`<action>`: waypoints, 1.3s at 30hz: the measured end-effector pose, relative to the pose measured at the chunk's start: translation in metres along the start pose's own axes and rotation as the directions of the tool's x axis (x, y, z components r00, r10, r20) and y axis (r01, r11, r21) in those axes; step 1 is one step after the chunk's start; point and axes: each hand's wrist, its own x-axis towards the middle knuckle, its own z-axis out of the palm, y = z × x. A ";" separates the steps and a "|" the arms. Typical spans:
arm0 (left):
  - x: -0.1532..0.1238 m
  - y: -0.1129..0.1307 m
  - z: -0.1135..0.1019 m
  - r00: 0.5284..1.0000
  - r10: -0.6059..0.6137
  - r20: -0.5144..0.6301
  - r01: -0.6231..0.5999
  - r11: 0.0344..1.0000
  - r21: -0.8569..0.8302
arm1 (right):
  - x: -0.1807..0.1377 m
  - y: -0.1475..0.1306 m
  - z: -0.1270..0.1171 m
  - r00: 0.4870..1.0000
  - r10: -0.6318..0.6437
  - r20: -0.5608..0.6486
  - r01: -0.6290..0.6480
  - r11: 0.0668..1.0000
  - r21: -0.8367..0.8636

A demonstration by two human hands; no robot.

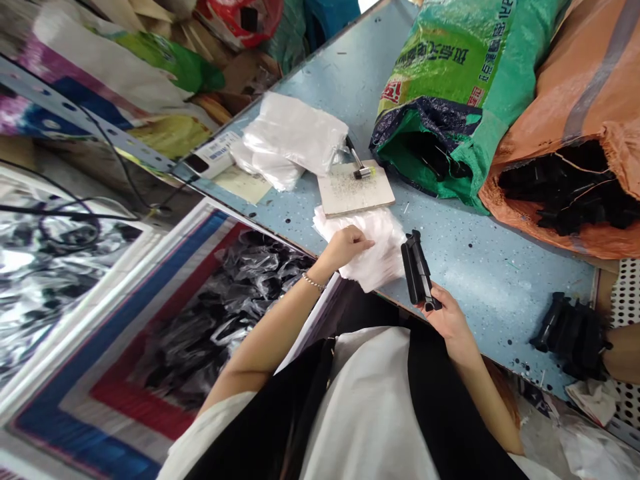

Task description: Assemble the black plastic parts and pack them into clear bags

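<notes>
My left hand (349, 247) is over a stack of thin white plastic bags (385, 257) at the table's near edge. Its fingers are closed in a pinch on the film of a bag; the fingertips are partly hidden. To the right, my right hand (447, 312) grips the lower end of a long black plastic part (418, 270). This part is tilted upright, just right of the bags. Behind the stack lies a flat beige board (357, 192) with dark specks, and on it a small black tool with a metal and yellow-green end (365, 173).
More clear bags (300, 133) lie further back. A green sack (450, 100) and an orange sack (560, 133) lie open with black parts inside. Black parts (570, 333) stand at the right edge. A lined bin (80, 407) below left contains bagged black parts.
</notes>
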 end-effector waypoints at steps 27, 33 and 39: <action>-0.024 0.000 -0.011 0.898 0.437 -0.054 -0.354 0.789 0.502 | 0.042 0.000 0.043 0.869 0.257 0.423 -0.447 0.774 0.449; -0.053 0.020 0.021 0.754 0.650 0.088 -0.647 0.715 0.266 | 0.056 -0.006 0.055 0.918 0.195 0.346 -0.358 0.786 0.505; -0.059 -0.002 0.028 0.784 0.610 -0.110 -0.570 0.779 0.262 | 0.039 0.002 0.045 0.951 0.060 0.303 -0.220 0.818 0.532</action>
